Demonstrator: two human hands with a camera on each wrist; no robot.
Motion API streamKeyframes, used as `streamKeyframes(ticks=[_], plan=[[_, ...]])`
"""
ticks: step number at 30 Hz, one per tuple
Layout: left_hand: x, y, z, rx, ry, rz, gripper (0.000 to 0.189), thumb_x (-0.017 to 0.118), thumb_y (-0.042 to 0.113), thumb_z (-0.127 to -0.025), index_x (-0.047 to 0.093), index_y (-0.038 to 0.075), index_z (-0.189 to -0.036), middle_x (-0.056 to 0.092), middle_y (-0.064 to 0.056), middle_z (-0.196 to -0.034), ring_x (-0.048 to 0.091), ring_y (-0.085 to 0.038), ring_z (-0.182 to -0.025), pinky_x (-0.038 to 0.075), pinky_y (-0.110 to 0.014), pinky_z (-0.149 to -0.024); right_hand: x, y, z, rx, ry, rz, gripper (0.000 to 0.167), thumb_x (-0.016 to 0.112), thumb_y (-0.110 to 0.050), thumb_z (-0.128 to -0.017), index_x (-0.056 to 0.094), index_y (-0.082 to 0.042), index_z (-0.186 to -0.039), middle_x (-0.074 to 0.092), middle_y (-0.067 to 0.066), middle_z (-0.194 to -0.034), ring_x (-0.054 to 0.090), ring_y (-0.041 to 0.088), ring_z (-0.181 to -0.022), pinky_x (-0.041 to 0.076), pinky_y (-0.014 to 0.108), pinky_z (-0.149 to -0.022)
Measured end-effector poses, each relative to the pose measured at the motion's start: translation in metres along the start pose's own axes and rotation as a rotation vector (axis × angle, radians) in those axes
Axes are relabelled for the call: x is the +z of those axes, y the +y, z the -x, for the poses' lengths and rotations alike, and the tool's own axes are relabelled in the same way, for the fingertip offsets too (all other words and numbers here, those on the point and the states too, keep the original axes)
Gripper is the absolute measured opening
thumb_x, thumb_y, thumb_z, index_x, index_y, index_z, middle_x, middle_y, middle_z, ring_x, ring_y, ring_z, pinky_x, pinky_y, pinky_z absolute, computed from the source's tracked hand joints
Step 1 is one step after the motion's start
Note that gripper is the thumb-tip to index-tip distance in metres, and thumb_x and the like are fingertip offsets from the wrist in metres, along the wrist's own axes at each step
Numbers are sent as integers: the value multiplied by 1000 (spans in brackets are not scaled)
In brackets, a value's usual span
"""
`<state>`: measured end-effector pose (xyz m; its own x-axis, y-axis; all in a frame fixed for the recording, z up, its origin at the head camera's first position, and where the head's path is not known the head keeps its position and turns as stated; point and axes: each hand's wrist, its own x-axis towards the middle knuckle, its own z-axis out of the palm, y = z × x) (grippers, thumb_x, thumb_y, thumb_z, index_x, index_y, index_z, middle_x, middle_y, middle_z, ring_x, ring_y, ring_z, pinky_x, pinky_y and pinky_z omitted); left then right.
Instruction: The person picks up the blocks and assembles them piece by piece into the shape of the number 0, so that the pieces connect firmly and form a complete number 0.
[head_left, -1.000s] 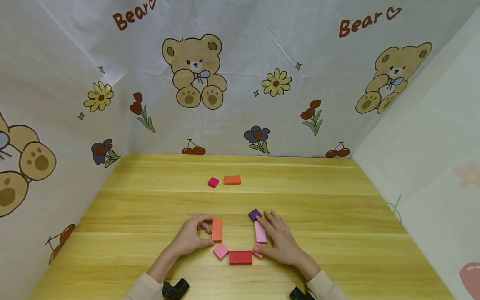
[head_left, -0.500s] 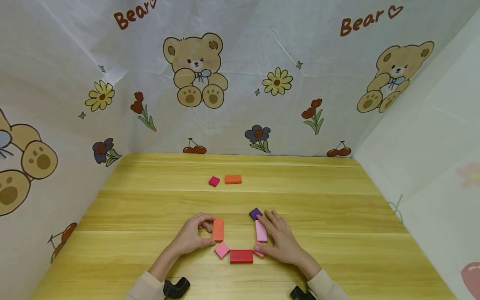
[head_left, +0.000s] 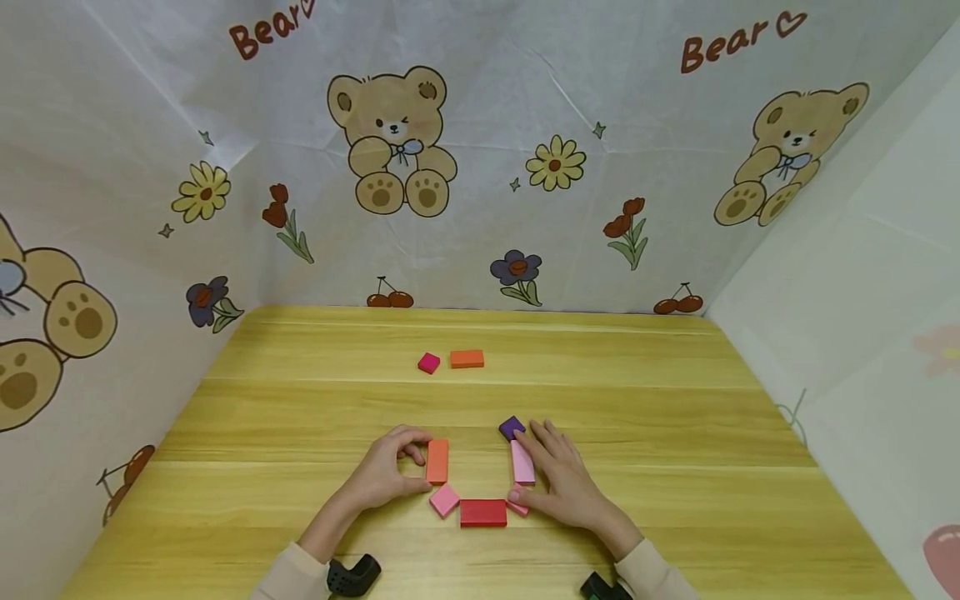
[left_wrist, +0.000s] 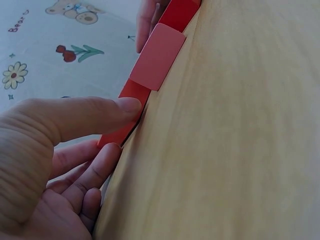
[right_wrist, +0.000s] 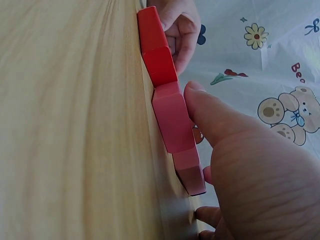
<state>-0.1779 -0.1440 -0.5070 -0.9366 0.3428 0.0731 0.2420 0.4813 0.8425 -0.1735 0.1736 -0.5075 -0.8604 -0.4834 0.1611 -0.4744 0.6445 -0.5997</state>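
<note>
We saw the red block (head_left: 483, 513) lying flat and crosswise. At its left end, a pink square (head_left: 445, 501) lay turned cornerwise, a corner meeting it. Beyond its left end, the left hand (head_left: 384, 469) pinched the orange block (head_left: 437, 462), which lay lengthwise. At its right end, we saw the right hand's (head_left: 564, 492) thumb touching a second pink square (right_wrist: 174, 120). Beyond its right end, a long light-pink block (head_left: 522, 463) lay lengthwise beside the index finger, with a cornerwise purple block (head_left: 512, 428) farther off.
</note>
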Motion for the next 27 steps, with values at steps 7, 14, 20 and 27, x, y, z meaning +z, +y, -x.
streamKeyframes(ticks=[7,14,20,27], plan=[[0,-1,0,13,-3,2,61,87,14,-71,62,6,-125,59,2,-98,57,-10,-87,47,-30,-89,0,1,0,-8,4,-2,83,72,-50,-82,41,-13,-150,30,25,-155,17,48,-146,12,69,-112],[1,-2,0,26,-2,-4,61,87,15,-71,61,5,-126,59,2,-99,56,-9,-87,47,-29,-88,0,2,0,-6,3,-3,83,72,-50,-82,41,-13,-149,30,24,-156,17,48,-146,11,69,-112],[1,-3,0,32,-4,-5,62,87,14,-71,61,5,-126,58,1,-99,56,-10,-87,48,-29,-89,0,2,0,-8,4,1,83,72,-51,-82,41,-14,-149,30,24,-156,17,48,-146,12,69,-112],[1,-4,0,55,-6,-13,63,87,14,-71,60,4,-127,58,2,-99,55,-9,-87,47,-29,-88,0,2,0,-23,13,6,83,72,-50,-81,41,-13,-149,31,25,-155,18,49,-145,13,69,-111]])
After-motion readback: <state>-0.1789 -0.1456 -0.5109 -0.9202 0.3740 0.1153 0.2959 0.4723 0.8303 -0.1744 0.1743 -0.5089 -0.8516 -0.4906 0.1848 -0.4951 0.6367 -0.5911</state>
